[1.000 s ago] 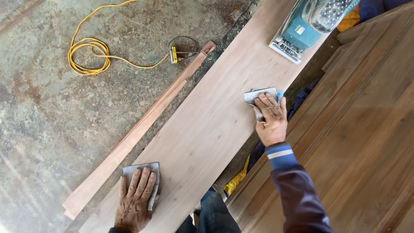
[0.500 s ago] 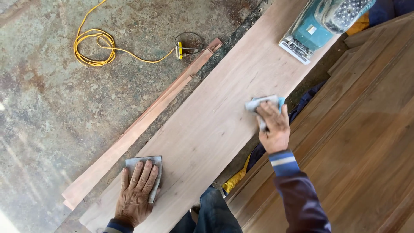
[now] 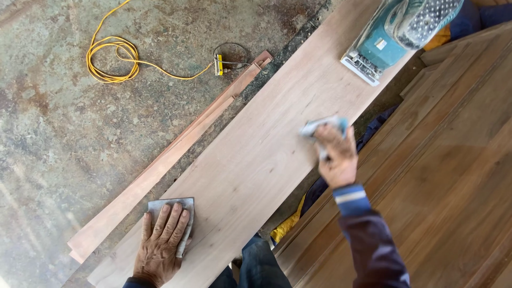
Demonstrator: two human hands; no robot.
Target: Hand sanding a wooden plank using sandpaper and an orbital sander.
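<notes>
Both hands (image 3: 160, 248) on grey sandpaper (image 3: 184, 205)

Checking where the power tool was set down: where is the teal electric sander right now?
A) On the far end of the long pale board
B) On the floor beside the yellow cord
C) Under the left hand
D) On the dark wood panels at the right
A: the teal sander rests on the far end of the pale board, away from both hands, each on sandpaper.

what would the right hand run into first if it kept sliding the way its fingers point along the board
Probably the teal power sander standing farther up the pale board. The right hand, pressing a grey sanding sheet, points roughly up the plank; only bare wood shows between, though the line may pass just left of it.
</notes>
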